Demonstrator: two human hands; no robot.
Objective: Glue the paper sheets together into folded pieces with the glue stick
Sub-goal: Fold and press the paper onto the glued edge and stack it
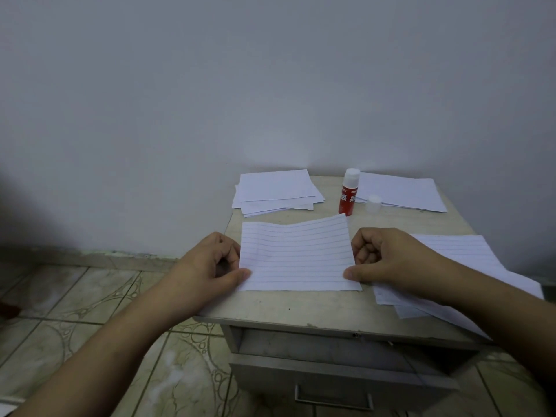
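Note:
A lined paper sheet [296,254] lies in the middle of the small table [301,305]. My left hand [210,260] pinches its left edge between thumb and curled fingers. My right hand [382,257] pinches its right edge the same way. Behind the sheet stands a red glue stick [348,194], upright with a white top. A small white cap [373,203] sits just to its right.
A stack of white sheets [275,191] lies at the back left, another stack [397,191] at the back right. More lined sheets [469,266] lie under my right forearm. A drawer [331,383] hangs open below the table front. Tiled floor at left, wall close behind.

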